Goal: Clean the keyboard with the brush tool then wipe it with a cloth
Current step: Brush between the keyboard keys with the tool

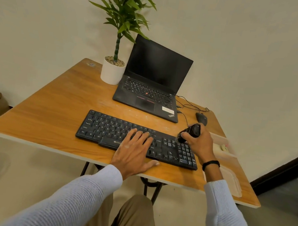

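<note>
Wooden orange-brown surface (53,102), folding black legs under it, set in a corner of pale walls.

Black open laptop (153,80) at the far middle, screen dark, red trackpoint visible. Thin black cables run off its right side.

Green leafy plant in a white round pot (112,71) just beside the laptop's left edge, at the far side.

Black full-size keyboard (105,126) lies flat on the near half of the surface, in front of the laptop and apart from it, slightly skewed, with its right end nearer the person.

Left hand (132,152): released, fingers straight and spread flat on the keys at mid-keyboard. The thumb is off the front edge, on the surface.

Right hand (198,142): grasping the black stubby brush tool (189,132), fingers curled round its body. It sits over the keyboard's right end, above the number pad. The tool is tilted, its lower end pointing down-left at the keys left of the number pad. Cannot tell if the tip touches the keys.

Pale beige flat item (229,179) at the right edge of the surface, partly behind the right forearm. Could be the cloth, but too blurred to confirm.

Black computer mouse (201,118) right of the laptop, just beyond the right hand.

Black wristband (211,163) on the right wrist. Both arms are in light knit sleeves.
</note>
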